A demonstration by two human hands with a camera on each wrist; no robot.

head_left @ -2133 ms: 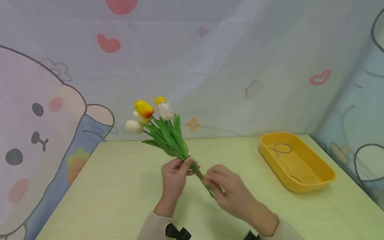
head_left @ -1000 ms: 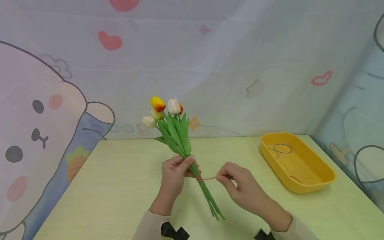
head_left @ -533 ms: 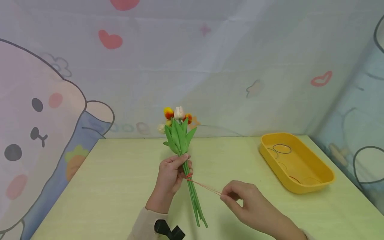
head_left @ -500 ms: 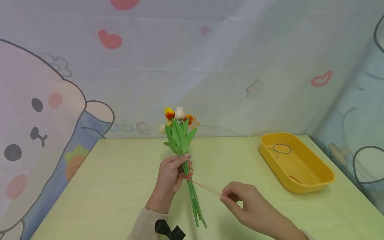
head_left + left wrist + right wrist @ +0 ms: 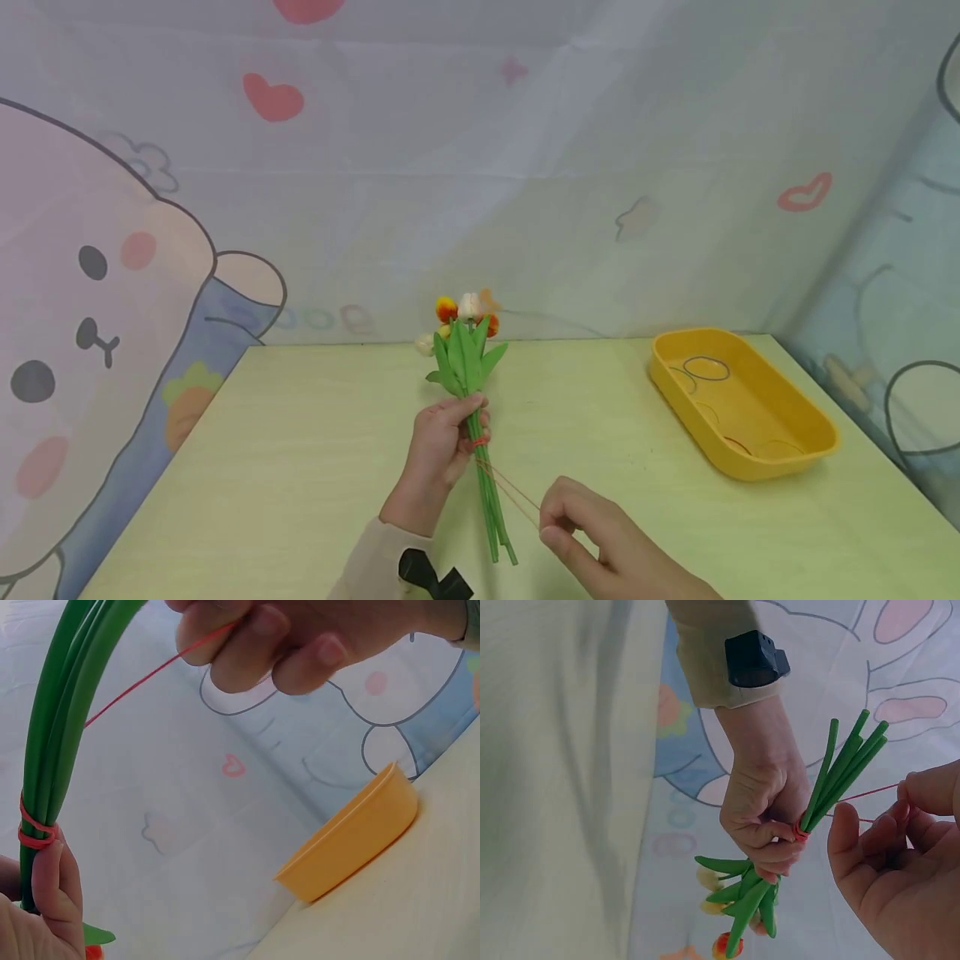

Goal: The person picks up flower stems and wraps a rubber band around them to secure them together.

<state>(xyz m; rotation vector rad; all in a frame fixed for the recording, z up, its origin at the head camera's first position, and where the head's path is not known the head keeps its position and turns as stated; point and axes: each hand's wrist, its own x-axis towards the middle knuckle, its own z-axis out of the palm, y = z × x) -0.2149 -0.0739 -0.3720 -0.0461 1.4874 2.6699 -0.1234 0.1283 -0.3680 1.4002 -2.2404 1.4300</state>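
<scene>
My left hand (image 5: 438,442) grips a bunch of artificial tulips (image 5: 465,358) by the stems, just under the leaves, with white and orange-yellow blooms facing away. A red rubber band (image 5: 37,836) is wound round the green stems (image 5: 64,735) right beside the left fingers. To the right and lower, my right hand (image 5: 600,533) pinches the free loop of this band, stretched into two strands that spread apart. In the right wrist view, the cut stem ends stick up past the band, near the right hand (image 5: 900,862).
A yellow tray (image 5: 750,467) stands at the table's right, with several loose rubber bands inside. The pale table (image 5: 300,467) ends at a printed cloth backdrop (image 5: 525,167). A black wrist device (image 5: 754,660) sits on the left sleeve.
The bunch has swung from leaning left to nearly upright, its blooms moving right and down. My right hand has drawn the band away from the stems, then lower, and its strands have spread.
</scene>
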